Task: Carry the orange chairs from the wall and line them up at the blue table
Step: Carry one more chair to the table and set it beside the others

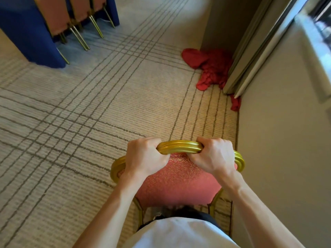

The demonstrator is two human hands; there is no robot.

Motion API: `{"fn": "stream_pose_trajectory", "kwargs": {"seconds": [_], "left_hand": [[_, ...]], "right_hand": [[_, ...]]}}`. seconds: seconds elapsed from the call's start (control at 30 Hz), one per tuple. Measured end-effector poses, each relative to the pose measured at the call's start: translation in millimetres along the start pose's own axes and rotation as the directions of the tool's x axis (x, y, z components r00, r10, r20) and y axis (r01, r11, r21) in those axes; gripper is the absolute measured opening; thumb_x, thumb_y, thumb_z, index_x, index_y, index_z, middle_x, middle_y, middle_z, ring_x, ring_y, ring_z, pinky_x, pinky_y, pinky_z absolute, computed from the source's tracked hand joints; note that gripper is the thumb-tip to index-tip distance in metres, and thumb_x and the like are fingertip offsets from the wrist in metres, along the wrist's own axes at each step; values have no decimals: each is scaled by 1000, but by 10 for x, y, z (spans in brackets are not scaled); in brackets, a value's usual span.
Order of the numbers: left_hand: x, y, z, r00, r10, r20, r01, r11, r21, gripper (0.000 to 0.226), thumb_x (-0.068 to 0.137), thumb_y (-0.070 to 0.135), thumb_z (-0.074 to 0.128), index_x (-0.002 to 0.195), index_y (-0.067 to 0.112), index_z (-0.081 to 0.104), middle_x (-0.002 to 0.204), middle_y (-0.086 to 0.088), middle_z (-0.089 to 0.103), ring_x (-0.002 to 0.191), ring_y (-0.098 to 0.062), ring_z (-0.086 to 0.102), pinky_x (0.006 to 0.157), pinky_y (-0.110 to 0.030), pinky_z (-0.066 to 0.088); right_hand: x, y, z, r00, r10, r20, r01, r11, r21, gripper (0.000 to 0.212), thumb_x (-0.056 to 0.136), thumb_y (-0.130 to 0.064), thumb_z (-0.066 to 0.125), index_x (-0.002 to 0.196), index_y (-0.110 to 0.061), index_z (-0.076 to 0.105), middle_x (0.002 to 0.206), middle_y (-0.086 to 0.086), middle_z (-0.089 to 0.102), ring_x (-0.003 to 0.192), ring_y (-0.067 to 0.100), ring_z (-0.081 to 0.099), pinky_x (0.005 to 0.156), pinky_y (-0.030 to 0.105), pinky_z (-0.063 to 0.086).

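Hands on the gold rail of an orange chair beside the wall

Both hands hold one orange chair [177, 181] by the gold top rail [179, 146] of its backrest. The left hand [146, 156] grips the rail with its fingers curled over the far edge and its knuckles up. The right hand [213, 154] grips the same rail just beside it in the same way, and a short piece of bare rail shows between the two hands. The patterned orange padding of the chair lies under the hands, toward the person's body, and the gold legs go down beside a white shirt [179, 233].

A beige wall [279, 149] runs close on the right of the right hand. Ahead of this hand, on the floor at the foot of grey folded panels [250, 51], lies a crumpled red cloth [211, 67].

Far ahead of the left hand and to its left stands the blue table [26, 33], covered with a blue cloth down to the floor. Three orange chairs [78, 9] are lined up at it, side by side, with thin gold legs on the striped beige carpet [89, 108]. The held chair is well apart from them.
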State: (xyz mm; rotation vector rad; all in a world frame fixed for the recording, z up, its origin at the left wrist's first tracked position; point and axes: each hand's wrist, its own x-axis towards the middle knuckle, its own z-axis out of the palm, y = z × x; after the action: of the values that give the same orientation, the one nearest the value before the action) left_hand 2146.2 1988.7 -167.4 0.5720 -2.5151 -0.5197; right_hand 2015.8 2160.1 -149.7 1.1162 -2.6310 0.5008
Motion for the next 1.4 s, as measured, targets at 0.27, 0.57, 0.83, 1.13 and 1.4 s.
{"fn": "stream_pose_trajectory", "kwargs": {"seconds": [0.27,0.57,0.83,1.13,1.4], "left_hand": [[781,-323,250,999,43,20,-43,998,34,30,66,35,77,54,17,56,53,4,58,51,-19,55,47,-28,37],[2098,-694,682,998,11,64,-17,996,91,40,66,34,75,51,20,41,50,-1,53,50,-25,54,47,-31,38],[2951,-946,774,998,-51,21,47,990,132,40,66,34,76,51,20,41,52,-2,55,52,-28,57,46,-32,42],[3933,-1645,875,999,-18,-38,22,995,95,42,66,33,72,52,25,33,49,3,44,47,-23,50,47,-27,28],[5058,-2448,882,999,-25,-25,27,997,68,43,64,39,74,52,25,34,51,2,50,50,-23,53,48,-28,32]], "right_hand": [[763,162,402,998,16,56,-16,1000,2,47,65,-48,73,55,-23,34,50,-3,55,48,28,56,49,28,36],[2102,488,989,990,19,138,-21,1000,13,44,69,-53,66,55,-22,38,57,0,63,60,30,63,54,31,37],[3147,570,1246,991,-89,98,81,993,82,46,70,-51,65,53,-25,31,59,2,65,62,33,65,55,32,37],[4306,368,1686,988,-146,51,142,987,79,44,67,-47,67,53,-23,34,49,0,58,51,31,60,51,29,36],[5515,14,2046,989,-132,60,130,991,30,49,66,-50,68,51,-25,28,51,3,60,56,34,62,51,32,41]]}}
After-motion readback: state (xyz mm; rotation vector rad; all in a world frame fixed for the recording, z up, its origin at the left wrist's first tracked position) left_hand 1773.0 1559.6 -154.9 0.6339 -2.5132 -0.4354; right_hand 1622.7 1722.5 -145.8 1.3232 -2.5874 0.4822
